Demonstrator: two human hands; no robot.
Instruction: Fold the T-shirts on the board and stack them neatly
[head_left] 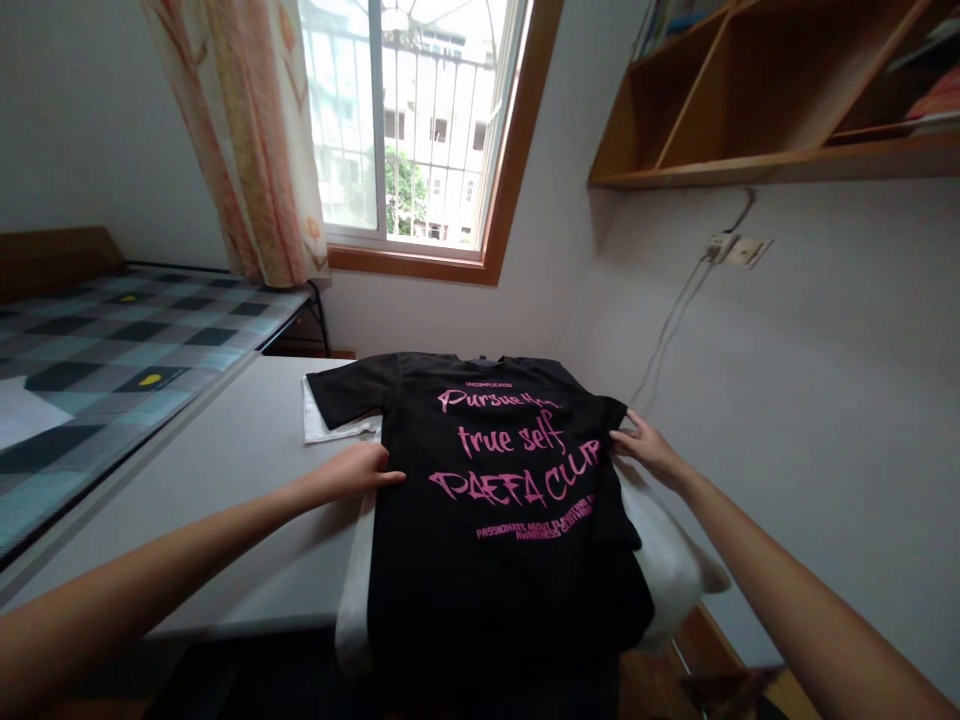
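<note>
A black T-shirt [510, 580] with pink lettering lies front up, its collar towards the window and its lower part hanging over the table's near edge. White cloth [356, 600] shows beneath it on the left, and more white fabric [667, 550] hangs out at the right. My left hand [367, 468] is closed at the shirt's left side edge, thumb on top of the black fabric and the other fingers curled. On the other side, my right hand [646, 442] pinches the shirt near its right sleeve, where the fabric is drawn into folds.
The white table [277, 560] holds the shirt. A bed with a checked cover [157, 320] stands at the left. Behind are a curtain [262, 150] and a barred window [435, 130]. A wooden shelf [720, 100] hangs above right, over a wall socket [735, 248] with a cable.
</note>
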